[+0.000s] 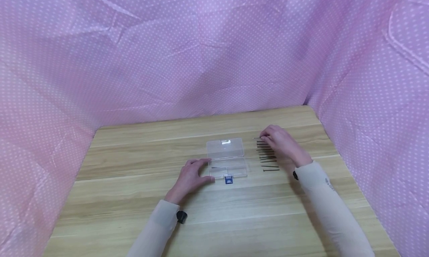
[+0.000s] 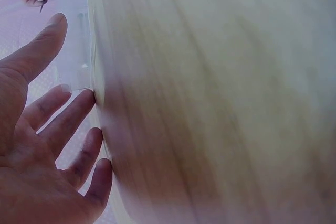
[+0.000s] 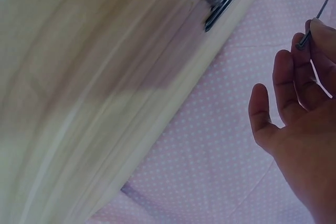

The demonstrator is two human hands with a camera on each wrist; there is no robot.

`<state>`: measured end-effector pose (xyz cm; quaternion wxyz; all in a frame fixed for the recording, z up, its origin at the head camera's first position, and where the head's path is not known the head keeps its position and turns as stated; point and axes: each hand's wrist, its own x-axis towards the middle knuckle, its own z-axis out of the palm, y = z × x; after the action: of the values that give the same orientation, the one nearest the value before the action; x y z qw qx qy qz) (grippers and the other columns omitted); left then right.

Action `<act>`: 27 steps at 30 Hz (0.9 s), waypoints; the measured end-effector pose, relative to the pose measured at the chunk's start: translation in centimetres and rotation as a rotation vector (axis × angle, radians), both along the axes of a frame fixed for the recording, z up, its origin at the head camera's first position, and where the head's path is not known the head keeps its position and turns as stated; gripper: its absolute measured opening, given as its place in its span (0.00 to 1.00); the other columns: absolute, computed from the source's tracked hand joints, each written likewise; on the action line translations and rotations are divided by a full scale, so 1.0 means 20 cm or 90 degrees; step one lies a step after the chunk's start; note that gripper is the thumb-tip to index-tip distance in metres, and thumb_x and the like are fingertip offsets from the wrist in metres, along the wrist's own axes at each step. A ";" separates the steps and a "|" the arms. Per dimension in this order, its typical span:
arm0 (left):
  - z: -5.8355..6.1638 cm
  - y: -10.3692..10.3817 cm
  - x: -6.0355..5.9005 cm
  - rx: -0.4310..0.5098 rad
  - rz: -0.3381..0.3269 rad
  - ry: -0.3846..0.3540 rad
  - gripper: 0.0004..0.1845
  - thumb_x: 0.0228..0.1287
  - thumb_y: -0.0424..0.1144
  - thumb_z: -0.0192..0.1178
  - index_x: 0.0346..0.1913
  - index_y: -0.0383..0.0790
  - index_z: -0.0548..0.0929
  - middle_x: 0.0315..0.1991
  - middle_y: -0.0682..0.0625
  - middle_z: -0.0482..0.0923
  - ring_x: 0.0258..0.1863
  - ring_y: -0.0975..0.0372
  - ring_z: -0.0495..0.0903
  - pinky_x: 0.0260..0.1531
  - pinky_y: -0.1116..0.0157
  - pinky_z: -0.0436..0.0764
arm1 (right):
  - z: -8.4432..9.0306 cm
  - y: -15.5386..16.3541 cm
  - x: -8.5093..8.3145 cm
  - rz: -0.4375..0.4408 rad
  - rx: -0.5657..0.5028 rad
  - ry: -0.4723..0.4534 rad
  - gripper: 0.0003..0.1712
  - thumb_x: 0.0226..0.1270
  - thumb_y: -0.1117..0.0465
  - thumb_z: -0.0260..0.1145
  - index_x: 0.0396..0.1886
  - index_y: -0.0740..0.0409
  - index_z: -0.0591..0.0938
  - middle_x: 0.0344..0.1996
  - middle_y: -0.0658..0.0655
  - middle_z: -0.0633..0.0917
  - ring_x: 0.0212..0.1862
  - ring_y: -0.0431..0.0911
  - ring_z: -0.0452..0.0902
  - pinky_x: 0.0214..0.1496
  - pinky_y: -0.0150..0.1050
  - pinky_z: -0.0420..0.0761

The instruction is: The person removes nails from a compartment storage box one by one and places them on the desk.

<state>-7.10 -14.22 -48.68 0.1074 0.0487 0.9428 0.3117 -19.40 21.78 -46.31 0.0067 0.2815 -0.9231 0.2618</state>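
A clear plastic box [image 1: 225, 159] lies with its lid [image 1: 225, 148] folded back and its blue latch [image 1: 228, 180] toward the near side. Inside its near half is a thin nail [image 1: 218, 167]. My left hand [image 1: 191, 175] rests at the box's left end, thumb by the near corner and forefinger by the hinge side, fingers spread and nearly straight. Up at the far end of a row of nails [image 1: 268, 157], my right hand [image 1: 279, 140] pinches a single nail [image 3: 313, 24] between thumb and fingertips. That nail is raised off the table, its head showing below the fingers in the right wrist view.
Several nails lie side by side to the right of the box on a wood-grain table [image 1: 134, 197]. Pink dotted cloth [image 1: 201, 63] hangs around the table's back and sides. Each wrist wears a dark band [image 1: 181, 216] at the pale sleeve's cuff.
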 end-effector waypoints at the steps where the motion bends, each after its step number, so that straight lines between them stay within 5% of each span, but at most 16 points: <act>1: 0.00 0.00 0.00 0.001 0.000 -0.001 0.41 0.55 0.56 0.78 0.72 0.52 0.77 0.68 0.46 0.76 0.71 0.46 0.67 0.69 0.43 0.66 | 0.00 0.01 0.00 -0.003 0.003 -0.005 0.08 0.74 0.65 0.67 0.47 0.65 0.85 0.46 0.61 0.85 0.52 0.57 0.80 0.61 0.55 0.79; 27: 0.00 0.00 0.00 0.002 0.000 -0.006 0.41 0.55 0.55 0.78 0.72 0.52 0.76 0.69 0.45 0.76 0.71 0.46 0.66 0.70 0.42 0.66 | -0.10 0.07 -0.11 -0.040 0.031 -0.104 0.10 0.74 0.62 0.67 0.48 0.65 0.86 0.44 0.62 0.86 0.51 0.58 0.81 0.61 0.58 0.78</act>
<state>-7.20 -14.29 -48.63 0.1116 0.0478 0.9418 0.3136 -21.65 23.13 -48.31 -0.0672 0.2300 -0.9351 0.2611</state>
